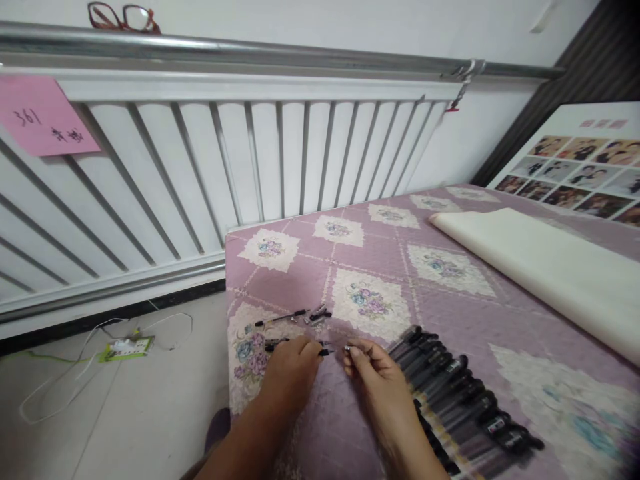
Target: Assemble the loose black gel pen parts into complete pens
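Observation:
My left hand [295, 367] is closed round a pen [327, 351], whose dark grip and tip point right from under the fingers. Facing it across a small gap, my right hand [373, 367] pinches a small silvery piece [349, 348] between thumb and finger; its exact kind is too small to tell. Just beyond the left hand lie a slim black-ended pen [280, 317] and a little cluster of pen parts [317, 314]. Beside the right hand, partly behind its wrist, a row of black-capped gel pens [453, 387] lies side by side, blurred.
A purple flowered bedspread [295, 283] covers the surface. Folded cream cloth [545, 267] and a photo board [575, 163] are at the right. A white radiator [290, 153] stands behind, with glasses [125, 18] above its pipe. A power strip [127, 348] with cables lies on the floor.

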Demonstrator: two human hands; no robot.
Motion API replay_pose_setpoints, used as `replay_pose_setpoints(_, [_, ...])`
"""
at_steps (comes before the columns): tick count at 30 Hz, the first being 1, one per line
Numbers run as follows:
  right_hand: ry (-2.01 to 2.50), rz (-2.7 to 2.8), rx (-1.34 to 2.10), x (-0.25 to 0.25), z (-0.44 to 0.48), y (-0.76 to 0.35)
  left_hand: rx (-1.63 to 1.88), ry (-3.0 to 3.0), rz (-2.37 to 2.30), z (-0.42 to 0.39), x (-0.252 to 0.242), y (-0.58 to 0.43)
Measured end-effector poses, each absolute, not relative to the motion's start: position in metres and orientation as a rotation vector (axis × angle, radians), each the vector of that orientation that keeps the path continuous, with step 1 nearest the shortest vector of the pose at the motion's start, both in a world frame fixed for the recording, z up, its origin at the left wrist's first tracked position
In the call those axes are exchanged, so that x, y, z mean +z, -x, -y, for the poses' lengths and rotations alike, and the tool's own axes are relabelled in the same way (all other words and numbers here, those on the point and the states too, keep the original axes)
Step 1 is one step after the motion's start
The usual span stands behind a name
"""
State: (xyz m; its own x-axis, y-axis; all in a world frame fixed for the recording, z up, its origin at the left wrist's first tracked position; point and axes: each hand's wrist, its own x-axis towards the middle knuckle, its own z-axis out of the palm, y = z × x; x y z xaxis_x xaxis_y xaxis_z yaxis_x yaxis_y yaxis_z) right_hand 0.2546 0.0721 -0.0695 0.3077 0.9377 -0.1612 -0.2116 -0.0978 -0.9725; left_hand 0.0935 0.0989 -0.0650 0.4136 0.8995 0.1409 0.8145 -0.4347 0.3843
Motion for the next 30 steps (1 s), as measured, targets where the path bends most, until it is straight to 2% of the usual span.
replay_pose_setpoints(14, [1.336,1.069,1.050,-0.069,-0.070,-0.252,0.676,-2.329,-1.338,-0.099,-0.066,-0.091])
replay_pose_setpoints(20, [1.363,0.996,0.988,-0.068,-0.070,-0.255,0.774,-2.308,-1.316,-0.099,-0.068,-0.091])
replay_pose_setpoints(30, [1.309,1.074,1.081,-0.072,-0.070,-0.254,0.910,-2.327,-1.227,-0.101,-0.075,-0.091])
